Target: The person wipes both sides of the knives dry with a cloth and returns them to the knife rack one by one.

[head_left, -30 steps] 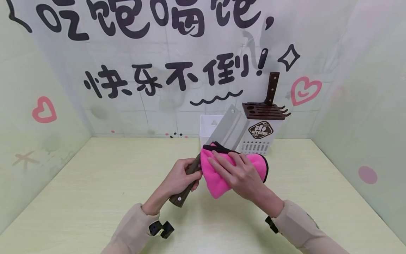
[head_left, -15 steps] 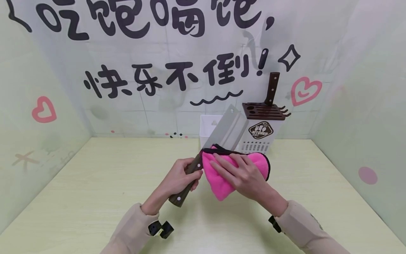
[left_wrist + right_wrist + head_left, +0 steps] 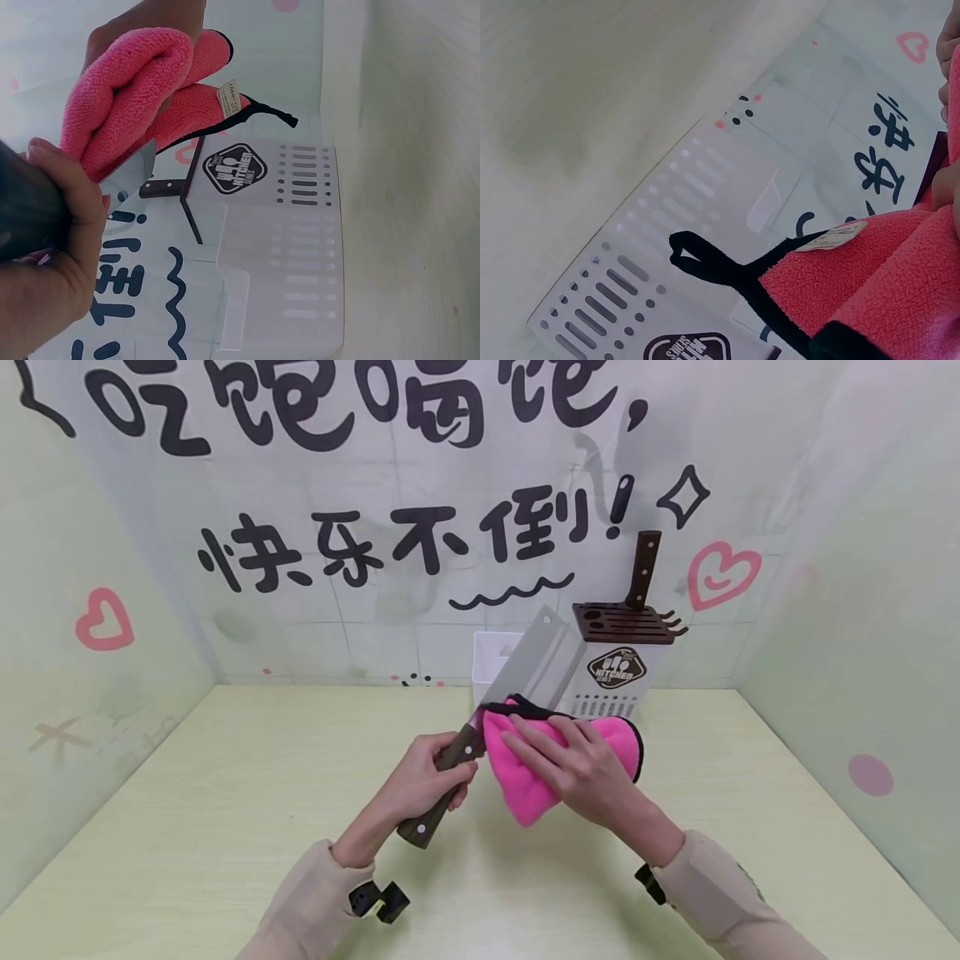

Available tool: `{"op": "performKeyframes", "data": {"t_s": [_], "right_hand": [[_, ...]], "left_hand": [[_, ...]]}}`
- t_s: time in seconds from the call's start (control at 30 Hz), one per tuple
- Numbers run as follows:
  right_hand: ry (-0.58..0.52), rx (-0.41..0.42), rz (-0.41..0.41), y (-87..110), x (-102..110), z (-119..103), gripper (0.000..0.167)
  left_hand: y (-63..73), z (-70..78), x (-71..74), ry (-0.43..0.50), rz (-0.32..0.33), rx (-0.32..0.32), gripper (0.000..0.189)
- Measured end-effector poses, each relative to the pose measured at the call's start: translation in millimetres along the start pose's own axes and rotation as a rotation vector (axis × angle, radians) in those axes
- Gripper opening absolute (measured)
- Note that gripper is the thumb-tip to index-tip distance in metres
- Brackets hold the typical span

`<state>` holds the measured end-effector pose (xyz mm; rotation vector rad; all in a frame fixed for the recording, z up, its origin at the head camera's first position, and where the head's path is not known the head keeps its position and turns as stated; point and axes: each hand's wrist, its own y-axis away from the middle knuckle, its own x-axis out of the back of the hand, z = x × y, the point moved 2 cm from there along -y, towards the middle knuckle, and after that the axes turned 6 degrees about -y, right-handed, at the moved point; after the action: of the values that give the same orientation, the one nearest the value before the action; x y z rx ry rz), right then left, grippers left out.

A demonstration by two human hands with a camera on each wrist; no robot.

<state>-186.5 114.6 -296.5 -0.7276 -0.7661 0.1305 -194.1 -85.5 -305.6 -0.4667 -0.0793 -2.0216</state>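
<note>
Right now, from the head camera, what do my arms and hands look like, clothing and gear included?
Your left hand and right hand are ungloved. The left sleeve and right sleeve are beige; the right carries a small dark marking, unreadable here. Angular black devices sit beside both cuffs.

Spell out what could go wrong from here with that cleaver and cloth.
Cut: the right hand holds the pink cloth against the cleaver blade; if the cloth slips, that hand might get cut.
Knock: in the head view the blade overlaps the white kitchen holder, so a swing by the left hand might hit it.
Snag: the cloth's black loop sticks out and could catch.
</note>
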Motion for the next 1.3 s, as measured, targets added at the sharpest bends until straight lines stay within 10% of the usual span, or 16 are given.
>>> {"op": "performKeyframes", "data": {"t_s": [0.8,1.3], "right_hand": [[-0.061,-0.113,0.051,7.9,-6,25,0.036],[-0.129,-0.222,0.099,12.0,-11,43,0.063]], "left_hand": [[-0.6,-2.0,-0.3,-0.002,-0.011,-0.003,0.016],[0.0,-3.3,-0.8,-0.014,-0.022,-0.004,0.016]]}}
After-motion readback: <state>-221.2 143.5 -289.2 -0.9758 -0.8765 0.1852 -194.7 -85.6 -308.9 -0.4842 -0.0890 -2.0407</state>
